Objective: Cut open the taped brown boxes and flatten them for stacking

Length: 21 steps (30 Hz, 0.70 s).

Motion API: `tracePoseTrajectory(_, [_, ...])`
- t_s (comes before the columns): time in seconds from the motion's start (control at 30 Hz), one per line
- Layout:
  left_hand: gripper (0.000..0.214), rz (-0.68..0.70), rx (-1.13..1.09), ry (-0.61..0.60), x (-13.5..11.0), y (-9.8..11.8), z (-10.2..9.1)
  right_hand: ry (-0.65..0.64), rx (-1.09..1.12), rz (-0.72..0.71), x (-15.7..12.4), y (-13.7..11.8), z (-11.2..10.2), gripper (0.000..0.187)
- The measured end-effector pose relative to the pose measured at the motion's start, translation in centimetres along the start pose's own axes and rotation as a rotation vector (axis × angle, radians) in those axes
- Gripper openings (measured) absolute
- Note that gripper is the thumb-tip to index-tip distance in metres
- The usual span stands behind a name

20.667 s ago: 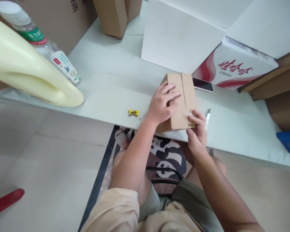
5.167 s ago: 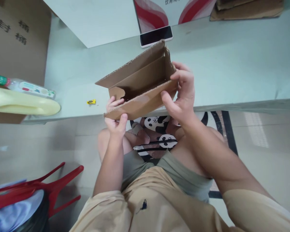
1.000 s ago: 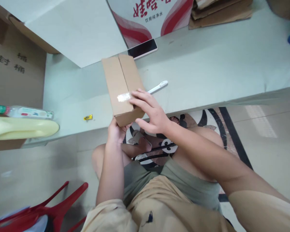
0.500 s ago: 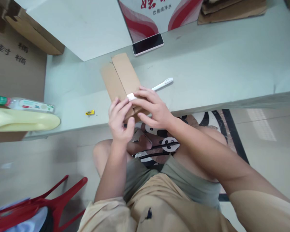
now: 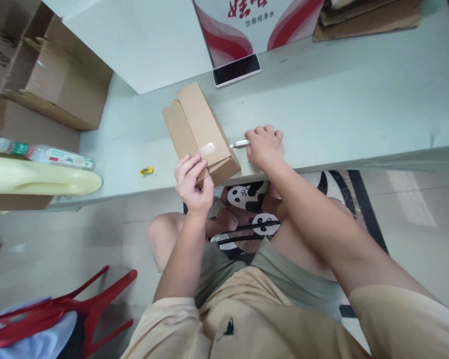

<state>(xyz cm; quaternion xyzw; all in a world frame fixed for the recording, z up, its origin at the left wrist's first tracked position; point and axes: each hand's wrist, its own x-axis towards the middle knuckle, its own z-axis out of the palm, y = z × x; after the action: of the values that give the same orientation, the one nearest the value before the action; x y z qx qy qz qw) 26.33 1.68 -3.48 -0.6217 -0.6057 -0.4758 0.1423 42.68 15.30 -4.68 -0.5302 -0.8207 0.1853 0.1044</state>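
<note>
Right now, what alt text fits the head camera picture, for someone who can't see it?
Seen from above, a left hand holds the near end of a small cardboard box at the edge of a pale table; the right hand grasps a white utility knife beside the box. A dark-screened phone lies beyond.

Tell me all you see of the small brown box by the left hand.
The small brown box looks like cardboard, its two top flaps folded in along a seam, with a shiny, tape-like strip near the close end. It lies slantwise on the table, at the edge, the left hand holding its near left corner.
</note>
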Motion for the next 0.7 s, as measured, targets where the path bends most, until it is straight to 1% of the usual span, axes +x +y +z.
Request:
tracePoseTrajectory(0.1, [0.027, -0.008, 0.029, -0.001, 0.0, 0.1, 0.0, -0.040, -0.045, 0.050, 0.2, -0.3, -0.5, 0.030])
tracePoseTrajectory(0.17, [0.027, -0.008, 0.036, 0.000, -0.1, 0.1, 0.0, -0.047, -0.009, 0.091, 0.3, -0.2, -0.7, 0.030])
tracePoseTrajectory(0.27, [0.028, -0.024, 0.029, -0.012, 0.0, 0.1, 0.0, 0.017, 0.124, 0.122, 0.3, 0.2, -1.1, 0.037])
tracePoseTrajectory(0.37, [0.028, -0.062, -0.003, -0.030, 0.2, 0.4, 0.2, 0.078, 0.233, 0.079, -0.1, 0.3, -1.5, 0.049])
tracePoseTrajectory(0.47, [0.027, -0.083, -0.028, -0.043, 0.8, 1.4, 0.5, 0.103, 0.318, 0.040, -0.5, 0.2, -2.0, 0.053])
tracePoseTrajectory(0.6, [0.027, -0.075, -0.026, -0.074, 1.7, 3.2, 1.1, 0.169, 0.482, 0.010, -0.6, 0.2, -2.4, 0.045])
tracePoseTrajectory(0.7, [0.027, -0.054, -0.009, -0.095, 1.8, 3.8, 1.7, 0.278, 0.622, -0.047, -0.6, 0.4, -2.4, 0.038])
